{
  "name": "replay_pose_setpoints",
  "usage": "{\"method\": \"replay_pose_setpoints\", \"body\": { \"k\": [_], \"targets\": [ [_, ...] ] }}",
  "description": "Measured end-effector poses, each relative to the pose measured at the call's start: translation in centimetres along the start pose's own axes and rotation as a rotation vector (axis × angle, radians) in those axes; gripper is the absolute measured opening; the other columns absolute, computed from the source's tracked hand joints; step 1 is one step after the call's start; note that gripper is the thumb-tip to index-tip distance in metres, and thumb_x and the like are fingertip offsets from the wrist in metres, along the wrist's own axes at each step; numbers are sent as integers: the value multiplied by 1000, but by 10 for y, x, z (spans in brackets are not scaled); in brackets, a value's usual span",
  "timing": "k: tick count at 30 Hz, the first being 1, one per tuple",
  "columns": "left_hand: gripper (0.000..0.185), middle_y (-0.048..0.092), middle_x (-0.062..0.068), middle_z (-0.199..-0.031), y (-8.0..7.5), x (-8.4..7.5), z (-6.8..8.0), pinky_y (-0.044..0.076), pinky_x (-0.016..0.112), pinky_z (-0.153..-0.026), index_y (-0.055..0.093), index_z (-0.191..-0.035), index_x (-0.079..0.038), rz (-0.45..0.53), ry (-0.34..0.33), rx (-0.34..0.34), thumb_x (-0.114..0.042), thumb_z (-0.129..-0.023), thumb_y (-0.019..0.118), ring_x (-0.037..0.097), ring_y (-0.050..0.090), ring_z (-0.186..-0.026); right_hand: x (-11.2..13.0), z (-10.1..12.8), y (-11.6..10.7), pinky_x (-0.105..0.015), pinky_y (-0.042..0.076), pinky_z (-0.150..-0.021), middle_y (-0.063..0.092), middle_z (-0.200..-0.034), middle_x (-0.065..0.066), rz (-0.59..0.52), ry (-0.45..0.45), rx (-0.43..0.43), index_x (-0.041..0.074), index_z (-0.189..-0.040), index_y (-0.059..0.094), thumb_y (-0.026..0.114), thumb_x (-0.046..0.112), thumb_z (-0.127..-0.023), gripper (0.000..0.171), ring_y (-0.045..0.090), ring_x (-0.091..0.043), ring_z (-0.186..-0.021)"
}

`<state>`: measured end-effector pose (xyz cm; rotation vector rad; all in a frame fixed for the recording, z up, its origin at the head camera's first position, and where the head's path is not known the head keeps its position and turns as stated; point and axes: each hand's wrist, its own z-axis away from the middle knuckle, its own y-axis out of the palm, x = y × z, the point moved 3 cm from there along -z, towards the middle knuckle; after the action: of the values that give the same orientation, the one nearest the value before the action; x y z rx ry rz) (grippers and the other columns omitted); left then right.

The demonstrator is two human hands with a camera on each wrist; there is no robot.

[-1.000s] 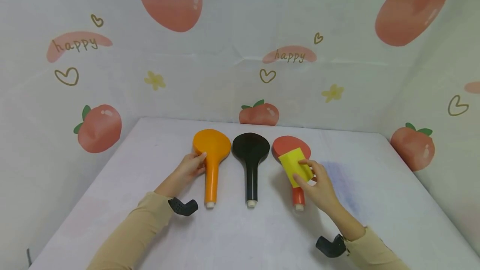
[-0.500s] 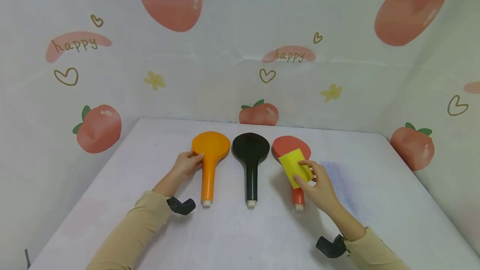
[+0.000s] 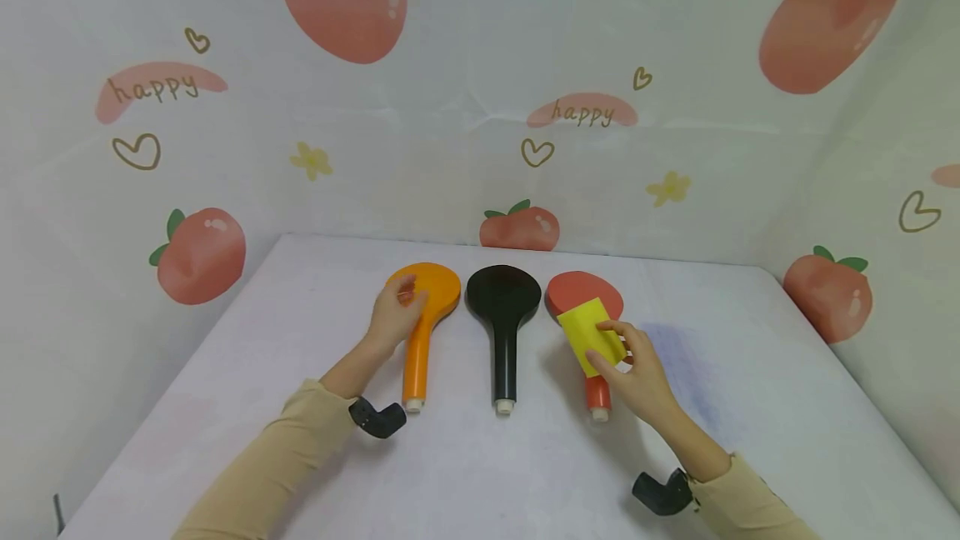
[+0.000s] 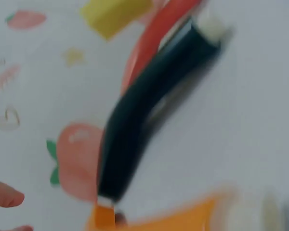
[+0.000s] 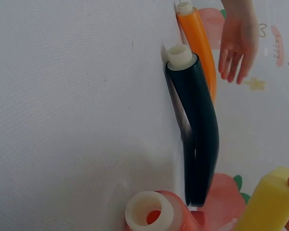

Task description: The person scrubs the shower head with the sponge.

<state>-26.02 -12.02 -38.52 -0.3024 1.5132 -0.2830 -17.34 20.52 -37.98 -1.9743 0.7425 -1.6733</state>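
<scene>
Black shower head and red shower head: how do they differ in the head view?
The black shower head is mid-row; the red shower head is rightmost. The black one shows fully; the yellow sponge in the right hand hides part of the red one. Both have white handle ends toward the camera.

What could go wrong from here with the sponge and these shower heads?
The sponge, pinched by the right hand, might slip and fall against the red shower head it partly hides in the head view. The left hand is over the orange shower head, which lies close beside the black shower head, so a careless push could knock the two together.
</scene>
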Motion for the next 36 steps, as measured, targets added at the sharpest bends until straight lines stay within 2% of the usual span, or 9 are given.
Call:
{"method": "replay_pose_setpoints", "body": {
  "k": [4, 6, 9, 12, 20, 23, 28, 32, 36],
  "targets": [
    [47, 54, 20, -124, 24, -10, 12, 50, 35, -95, 46, -131, 4, -19, 49, 130, -22, -93, 54, 31, 56, -114, 0, -1, 1, -33, 43, -83, 47, -123, -17, -3, -5, 0, 5, -124, 48, 65, 18, -86, 44, 43, -27, -104],
    [47, 58, 17, -120, 37, -11, 17, 52, 33, -92, 48, -129, 2, -37, 41, 206, -27, -93, 55, 27, 59, -107, 0, -1, 1, -34, 43, -83, 46, -124, -17, -3, -4, 3, 5, -125, 48, 65, 18, -86, 44, 43, -27, -104],
    [51, 59, 15, -121, 57, -8, 23, 52, 31, -92, 49, -129, 1, -64, 0, 318, -34, -93, 56, 21, 62, -99, 0, -1, 1, -35, 44, -85, 46, -126, -17, -6, 1, 10, 6, -125, 47, 64, 18, -86, 44, 43, -27, -106],
    [51, 57, 15, -124, 75, -3, 27, 51, 35, -94, 47, -131, -3, -109, -95, 376, -34, -92, 56, 20, 62, -96, -1, -1, 2, -36, 44, -86, 45, -127, -17, -5, 5, 17, 7, -126, 47, 64, 19, -86, 45, 42, -27, -106],
    [61, 56, 24, -126, 97, 6, 26, 50, 38, -97, 40, -133, 7, -40, -140, 362, -31, -90, 60, 27, 60, -109, -3, -2, 4, -37, 44, -85, 46, -126, -18, -12, -10, 17, 6, -125, 48, 64, 19, -86, 44, 44, -28, -105],
    [60, 60, 23, -121, 100, 9, 23, 51, 37, -94, 42, -131, 11, 2, -143, 359, -28, -90, 61, 24, 61, -102, -4, -3, 5, -37, 44, -85, 47, -125, -18, -9, -16, 15, 6, -125, 48, 64, 19, -86, 44, 45, -28, -104],
    [48, 66, 20, -108, 103, 14, 20, 55, 33, -87, 51, -123, 11, 63, -181, 384, -22, -89, 63, 16, 61, -86, -3, -2, 6, -36, 43, -84, 48, -125, -17, -7, -7, 20, 7, -125, 48, 65, 20, -86, 44, 45, -27, -103],
    [47, 64, 19, -112, 102, 15, 22, 54, 35, -88, 51, -124, 10, 89, -226, 398, -21, -90, 63, 17, 62, -90, -1, -1, 4, -36, 44, -85, 47, -126, -17, -13, -3, 29, 7, -125, 48, 64, 21, -87, 44, 45, -27, -105],
    [51, 62, 20, -117, 99, 13, 27, 53, 36, -90, 48, -126, 10, 86, -224, 386, -22, -89, 63, 21, 62, -97, 0, -1, 4, -40, 45, -85, 47, -124, -18, -25, -28, 21, 7, -125, 48, 64, 22, -87, 44, 45, -29, -104]
  ]
}}
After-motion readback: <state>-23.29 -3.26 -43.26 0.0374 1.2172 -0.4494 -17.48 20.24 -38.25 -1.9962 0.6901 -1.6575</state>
